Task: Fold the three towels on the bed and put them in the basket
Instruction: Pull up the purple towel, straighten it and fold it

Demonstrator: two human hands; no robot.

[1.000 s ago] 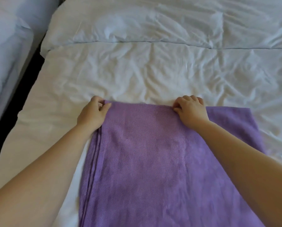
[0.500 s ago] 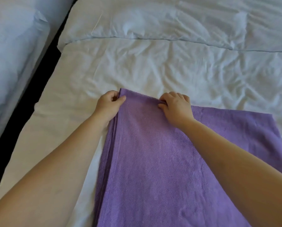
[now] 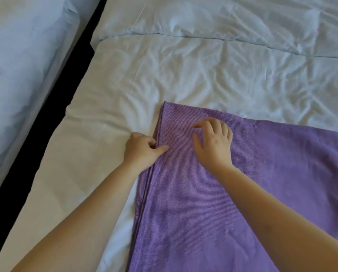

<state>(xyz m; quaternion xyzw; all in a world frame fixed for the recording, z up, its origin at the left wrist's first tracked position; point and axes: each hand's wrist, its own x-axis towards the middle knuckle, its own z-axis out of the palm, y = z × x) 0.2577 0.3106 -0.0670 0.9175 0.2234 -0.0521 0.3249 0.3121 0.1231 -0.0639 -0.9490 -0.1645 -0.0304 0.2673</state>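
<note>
- One view only, the head camera, looking down past two bare forearms onto a crumpled white bed sheet (image 3: 213, 75).
- A purple towel (image 3: 213, 203) lies on the near part of the sheet, already folded over on itself. Several layers are stacked along its left edge, and a lower layer spreads out to the right.
- A second ago both hands pinched the far edge of the top layer. That edge now lies flat on the sheet, and its far left corner looks square and free.
- The left hand (image 3: 142, 152) has slid back along the stacked left edge. It grips the edge, with the thumb on top and the fingers curled in against the layers.
- The right hand (image 3: 215, 142) has let go. Its fingers are loosely spread and slightly bent over the top layer. Motion blur hides whether the palm touches the cloth.
- My reading is that this fold is laid and the hands are tidying or smoothing it — at least one more fold seems needed to make a bundle.
- A pillow (image 3: 213, 18) lies beyond, and a second bed (image 3: 21, 75) sits across a dark gap (image 3: 52, 130) to the left.
- No basket and no other towels are in view, so the task looks to be in its early or middle part.
</note>
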